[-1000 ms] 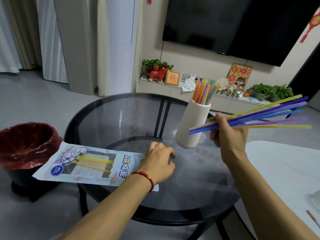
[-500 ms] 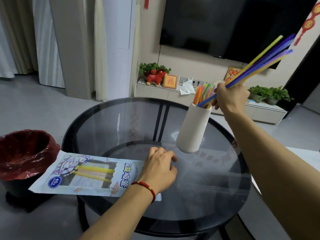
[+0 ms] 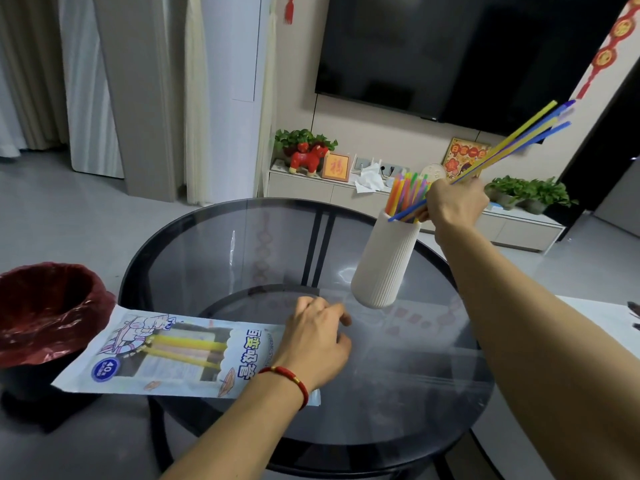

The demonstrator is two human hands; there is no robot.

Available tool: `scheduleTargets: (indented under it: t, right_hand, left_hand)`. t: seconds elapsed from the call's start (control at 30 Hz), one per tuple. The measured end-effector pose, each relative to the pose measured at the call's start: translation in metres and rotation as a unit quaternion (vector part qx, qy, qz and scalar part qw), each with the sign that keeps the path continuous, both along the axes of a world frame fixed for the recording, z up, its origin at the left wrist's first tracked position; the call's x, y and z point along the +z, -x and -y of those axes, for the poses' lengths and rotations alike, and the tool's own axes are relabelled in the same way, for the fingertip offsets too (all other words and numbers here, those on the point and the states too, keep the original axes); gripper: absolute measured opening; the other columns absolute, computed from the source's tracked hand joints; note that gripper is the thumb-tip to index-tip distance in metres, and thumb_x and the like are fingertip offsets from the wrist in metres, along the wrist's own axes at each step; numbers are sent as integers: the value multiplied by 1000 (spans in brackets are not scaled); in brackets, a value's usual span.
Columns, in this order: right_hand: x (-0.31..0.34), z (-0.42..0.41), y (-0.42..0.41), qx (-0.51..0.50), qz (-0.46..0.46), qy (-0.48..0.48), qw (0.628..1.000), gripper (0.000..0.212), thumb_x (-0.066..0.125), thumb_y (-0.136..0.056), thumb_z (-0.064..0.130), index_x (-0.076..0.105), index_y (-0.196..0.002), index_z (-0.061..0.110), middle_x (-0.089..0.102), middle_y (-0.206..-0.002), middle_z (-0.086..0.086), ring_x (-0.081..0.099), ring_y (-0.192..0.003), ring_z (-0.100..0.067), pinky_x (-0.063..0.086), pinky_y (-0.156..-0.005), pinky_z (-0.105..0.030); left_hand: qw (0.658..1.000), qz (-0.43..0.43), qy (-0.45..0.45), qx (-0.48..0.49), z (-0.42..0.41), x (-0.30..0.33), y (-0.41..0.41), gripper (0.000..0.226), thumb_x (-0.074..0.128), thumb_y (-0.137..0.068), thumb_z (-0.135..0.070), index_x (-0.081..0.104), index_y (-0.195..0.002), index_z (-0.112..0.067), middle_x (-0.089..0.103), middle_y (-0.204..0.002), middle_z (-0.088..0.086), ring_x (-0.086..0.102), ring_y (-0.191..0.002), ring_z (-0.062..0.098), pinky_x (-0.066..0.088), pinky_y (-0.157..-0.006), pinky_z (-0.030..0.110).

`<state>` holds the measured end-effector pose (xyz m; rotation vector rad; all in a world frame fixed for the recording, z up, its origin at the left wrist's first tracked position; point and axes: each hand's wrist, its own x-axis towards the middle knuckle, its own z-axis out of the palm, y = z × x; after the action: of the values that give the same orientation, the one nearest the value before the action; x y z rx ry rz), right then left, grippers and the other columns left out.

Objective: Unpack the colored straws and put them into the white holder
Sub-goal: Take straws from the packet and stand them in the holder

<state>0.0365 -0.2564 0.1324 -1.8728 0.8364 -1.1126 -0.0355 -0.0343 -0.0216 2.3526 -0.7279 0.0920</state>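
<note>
Round dark glass tabletop (image 3: 263,258) on a black frame occupies the centre of the view. Beyond it, a large black screen (image 3: 450,53) is mounted on the wall above a low cabinet (image 3: 311,188) carrying potted plants, a red animal figure and framed pictures.

At the left edge, beside the tabletop, stands a bin lined with a red bag (image 3: 48,313).

The straw package (image 3: 166,358) lies flat on the near left part of the tabletop, its left end overhanging the rim. Its clear window shows yellow straws inside. Printing includes a blue roundel marked 40.

The white holder (image 3: 384,265), ribbed and upright, stands on the far right part of the tabletop, well apart from the package. A cluster of orange, yellow, green and pink straws (image 3: 407,192) stands in it, tips above the rim.

Right hand (image 3: 453,206) is raised just beside the holder's mouth, fingers curled round a bundle of yellow, blue and purple straws (image 3: 512,147). The bundle is tilted, upper ends pointing up and to the right, lower ends at the holder's rim; whether they are inside the opening cannot be determined.

Left hand (image 3: 317,341) rests palm down on the right end of the package, fingers loosely bent and touching the glass just past it, gripping nothing visible. A red cord bracelet (image 3: 291,379) sits on that wrist.
</note>
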Motion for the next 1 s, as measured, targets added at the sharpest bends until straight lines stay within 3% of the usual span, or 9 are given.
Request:
scheduleTargets:
  t: [0.13,0.23,0.4,0.57,0.67,0.73,0.8,0.9,1.0]
  right_hand:
    - [-1,-3,0,5,15,-32,999,16,52,-92,20,56,-85,6,61,-82,-7,74,-83,-38,65,-77,-50]
    - [0,4,-2,27,60,-118,991,28,50,-85,21,61,-102,2,73,-104,-21,75,-96,-41,63,-88,-52]
    - [-4,5,4,14,94,-169,981,22,54,-84,29,57,-93,9,76,-104,-20,78,-85,-38,65,-82,-49]
    - [-13,8,6,25,70,-151,986,10,48,-85,12,53,-77,7,70,-55,-13,77,-62,-37,67,-69,-49]
    - [-11,19,2,36,63,-150,986,8,51,-83,8,57,-78,4,71,-54,-15,74,-49,-30,66,-53,-42]
    - [-8,26,0,32,60,-140,988,14,52,-85,8,51,-71,10,70,-50,-12,73,-45,-26,66,-56,-42]
    - [-5,29,-2,38,56,-102,993,17,51,-85,10,52,-67,10,70,-59,-16,76,-60,-36,67,-69,-50]
    - [-5,26,-5,63,37,-11,997,22,49,-84,18,55,-66,7,70,-72,-23,74,-81,-48,62,-83,-58]
    - [-13,19,-4,85,5,113,990,36,51,-93,23,56,-61,7,65,-60,-15,65,-61,-33,53,-66,-41]
  left_hand:
    - [1000,-2,-1,2,1,0,0,28,56,-93,-22,61,-120,-24,56,-127,-2,34,-131,17,37,-109,36]
    - [1000,2,-3,-3,1,-1,-1,29,56,-93,-23,61,-121,-25,56,-127,-3,34,-132,16,36,-109,35]
    - [995,-21,94,-17,12,10,-8,35,61,-90,-21,56,-125,-21,56,-126,-2,45,-125,15,41,-103,30]
    - [979,-97,181,1,75,62,-64,90,80,-77,-35,28,-148,-17,47,-143,6,47,-130,25,44,-99,38]
    - [970,-129,205,-4,120,86,-95,109,85,-71,-36,13,-152,-21,46,-143,9,47,-129,29,45,-94,40]
    - [968,-144,204,-5,140,89,-110,95,84,-70,-40,30,-146,-21,54,-132,6,54,-122,27,49,-94,41]
    - [971,-126,204,7,144,83,-118,73,80,-68,-50,50,-129,-25,63,-117,1,62,-107,22,56,-85,38]
    - [971,-96,217,4,132,72,-120,72,80,-60,-58,56,-122,-29,65,-110,-4,63,-97,16,51,-69,26]
    - [973,-81,217,3,119,71,-114,75,77,-52,-65,59,-117,-32,66,-105,-7,63,-92,13,49,-64,21]
